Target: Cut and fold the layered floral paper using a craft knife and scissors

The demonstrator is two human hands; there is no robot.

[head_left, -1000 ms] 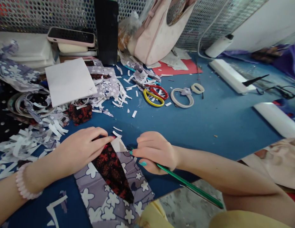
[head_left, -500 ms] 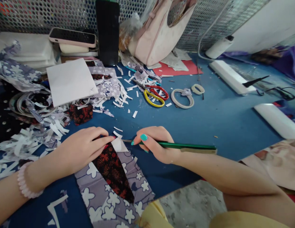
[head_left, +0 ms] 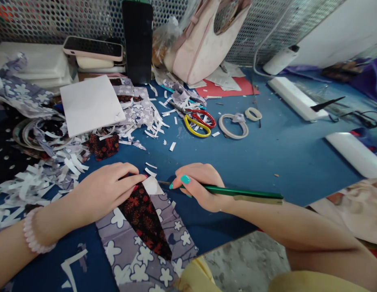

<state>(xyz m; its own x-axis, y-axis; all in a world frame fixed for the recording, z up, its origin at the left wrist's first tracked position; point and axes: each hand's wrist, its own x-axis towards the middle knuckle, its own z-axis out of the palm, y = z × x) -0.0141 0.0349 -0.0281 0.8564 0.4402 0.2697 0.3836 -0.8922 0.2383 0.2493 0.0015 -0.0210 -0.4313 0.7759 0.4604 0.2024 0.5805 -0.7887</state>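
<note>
My left hand (head_left: 108, 188) presses its closed fingers on the top end of a black fabric piece with red flowers (head_left: 147, 221); its thumb is hidden. That piece lies over a purple fabric with white flowers (head_left: 179, 239). Beside my fingertips a small white flap (head_left: 152, 185) shows at the fabric's upper edge. Pinched in my right hand (head_left: 200, 186) is a slim green-handled tool (head_left: 246, 192) with a thin metal tip, which points left at the white flap. Whether the tip touches it, I cannot tell.
Red-and-yellow-handled scissors (head_left: 199, 123) and a roll of tape (head_left: 233, 126) lie beyond my hands. White paper strips (head_left: 16, 186) are heaped at left, near a white square pad (head_left: 91, 105). A black phone (head_left: 138, 42) stands at the back beside a pink bag (head_left: 206, 44).
My right hand has shifted slightly to the right, and the tool's rear end sits a little lower and further right. My left hand and the fabric stay in place.
</note>
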